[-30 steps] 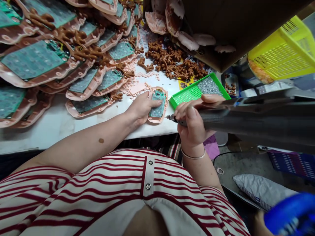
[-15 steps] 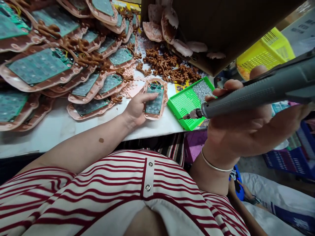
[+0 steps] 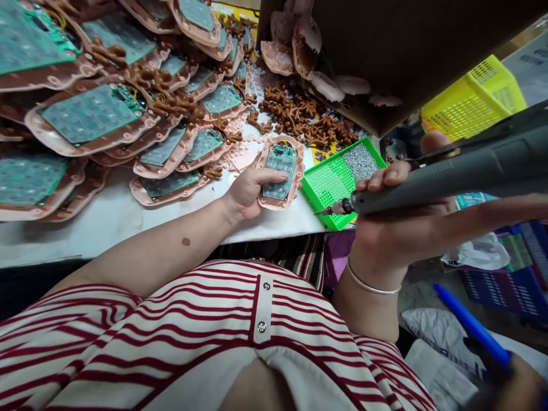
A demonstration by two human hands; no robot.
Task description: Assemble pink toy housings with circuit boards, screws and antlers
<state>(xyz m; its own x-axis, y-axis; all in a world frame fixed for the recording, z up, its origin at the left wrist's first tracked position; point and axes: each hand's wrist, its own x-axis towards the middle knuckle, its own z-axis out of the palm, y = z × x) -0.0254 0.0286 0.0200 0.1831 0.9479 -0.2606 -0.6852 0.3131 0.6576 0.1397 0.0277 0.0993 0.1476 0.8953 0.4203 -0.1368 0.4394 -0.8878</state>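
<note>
My left hand (image 3: 252, 191) grips a pink plastic shell half with a green circuit board (image 3: 278, 178) in it, thumb across the board, just above the white table. Closed around a grey electric screwdriver (image 3: 428, 182) is my right hand (image 3: 394, 228). The driver's bit points left, over the near left part of a green perforated tray (image 3: 314, 188), apart from the shell. Small silver screws (image 3: 361, 161) are heaped in the tray's far right part.
Stacked similar shells with boards (image 3: 94, 114) fill the left side of the table. Brown antler-shaped parts (image 3: 299, 117) lie in a pile behind the tray. A cardboard box (image 3: 385, 51) with pink shells and a yellow basket (image 3: 475, 97) stand at the right. A blurred blue object (image 3: 471, 325) shows lower right.
The view has shifted slightly, so the table things sit further right. Both hands keep their holds. At lower right, another person's arms and blue item have moved; the blue item now appears longer and blurred.
</note>
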